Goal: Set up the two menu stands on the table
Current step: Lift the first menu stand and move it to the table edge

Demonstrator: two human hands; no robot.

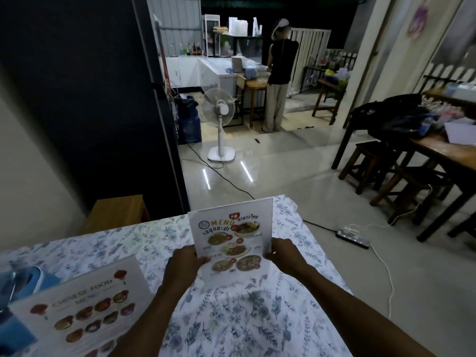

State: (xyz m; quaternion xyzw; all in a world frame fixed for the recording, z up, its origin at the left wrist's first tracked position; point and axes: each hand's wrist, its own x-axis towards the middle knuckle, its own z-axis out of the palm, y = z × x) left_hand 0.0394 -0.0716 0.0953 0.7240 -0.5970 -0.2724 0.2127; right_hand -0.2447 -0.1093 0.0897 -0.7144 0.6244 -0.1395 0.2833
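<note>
A Thai-food menu stand [230, 234] with dish photos is held upright over the far part of the table [260, 320], which has a blue floral cloth. My left hand [184, 266] grips its lower left edge and my right hand [283, 255] grips its lower right edge. A second menu stand [85, 309], titled Chinese Food, sits tilted on the table at the near left, apart from both hands.
A blue object [24, 284] lies at the table's left edge. A wooden stool [117, 212] stands beyond the table. A white fan [220, 124], floor cables and a power strip [353, 238] are ahead. A person stands far back; dark tables and stools [401, 171] are right.
</note>
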